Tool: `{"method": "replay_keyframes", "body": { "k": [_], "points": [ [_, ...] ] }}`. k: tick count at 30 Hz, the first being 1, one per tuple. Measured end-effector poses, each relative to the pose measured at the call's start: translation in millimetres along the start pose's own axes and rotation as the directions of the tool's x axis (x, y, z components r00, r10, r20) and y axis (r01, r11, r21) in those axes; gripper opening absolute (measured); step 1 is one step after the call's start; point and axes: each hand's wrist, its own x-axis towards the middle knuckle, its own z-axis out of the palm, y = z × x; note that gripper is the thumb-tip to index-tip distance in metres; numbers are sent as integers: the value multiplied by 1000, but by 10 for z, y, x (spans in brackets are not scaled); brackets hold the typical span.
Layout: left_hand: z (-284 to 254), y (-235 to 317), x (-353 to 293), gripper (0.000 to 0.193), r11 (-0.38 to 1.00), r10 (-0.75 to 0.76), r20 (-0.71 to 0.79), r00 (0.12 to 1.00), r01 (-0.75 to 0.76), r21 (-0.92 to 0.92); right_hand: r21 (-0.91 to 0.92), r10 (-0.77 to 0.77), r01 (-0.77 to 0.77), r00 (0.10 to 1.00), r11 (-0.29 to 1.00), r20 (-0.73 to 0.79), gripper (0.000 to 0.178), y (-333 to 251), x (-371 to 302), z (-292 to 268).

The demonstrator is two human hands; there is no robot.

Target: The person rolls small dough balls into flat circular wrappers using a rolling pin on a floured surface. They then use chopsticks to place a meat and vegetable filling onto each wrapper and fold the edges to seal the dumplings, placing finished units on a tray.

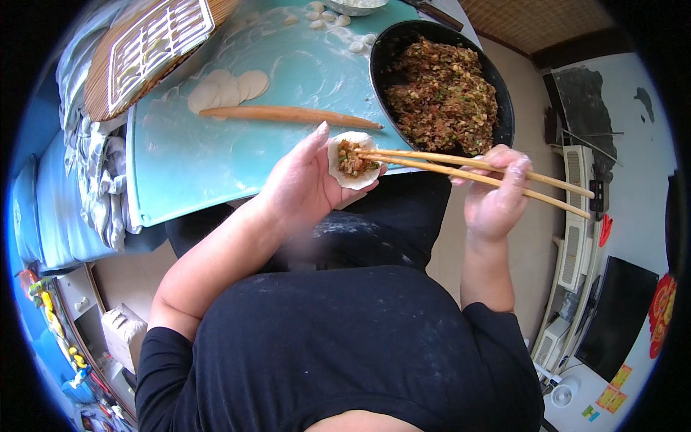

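Observation:
Cupped in my left hand [306, 173] lies a round dumpling wrapper [335, 165], its pale edge curling up around a mound of minced filling [354, 160]. My right hand [497, 194] is closed on a pair of long wooden chopsticks [446, 160], whose tips touch the filling. Just beyond my right hand stands a dark round pan [509, 119] holding a large heap of the same brownish mince [446, 93] with green bits. A slim wooden rolling pin [288, 114] lies on the board beyond my left hand, beside several flat, overlapping wrappers [227, 90].
A floured turquoise board [173, 169] covers the table. Small dough pieces [317, 21] lie at its far side near a bowl [356, 6] of white powder. At far left a round woven tray [97, 86] carries a white rack [158, 50]. Crumpled cloth [108, 173] hangs at the left edge.

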Motion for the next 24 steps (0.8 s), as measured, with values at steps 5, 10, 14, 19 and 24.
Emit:
{"method": "replay_keyframes", "body": {
  "k": [5,10,14,19,24],
  "points": [
    [-12,-13,-10,59,1000,12,-49,999,-11,16,11,126,-127,992,992,27,32,16,41,81],
    [-26,16,-54,59,998,-18,-50,999,22,65,106,185,-185,983,977,15,32,93,114,35],
    [-35,18,-77,60,989,3,-64,998,6,146,119,173,-164,982,979,-70,34,95,153,120],
    [-29,48,-113,60,994,0,-71,997,7,108,73,257,-254,966,965,-37,34,175,137,130],
    [-47,105,-151,61,992,-38,-39,998,43,115,169,277,-276,961,946,18,36,83,352,-61]
  ]
}}
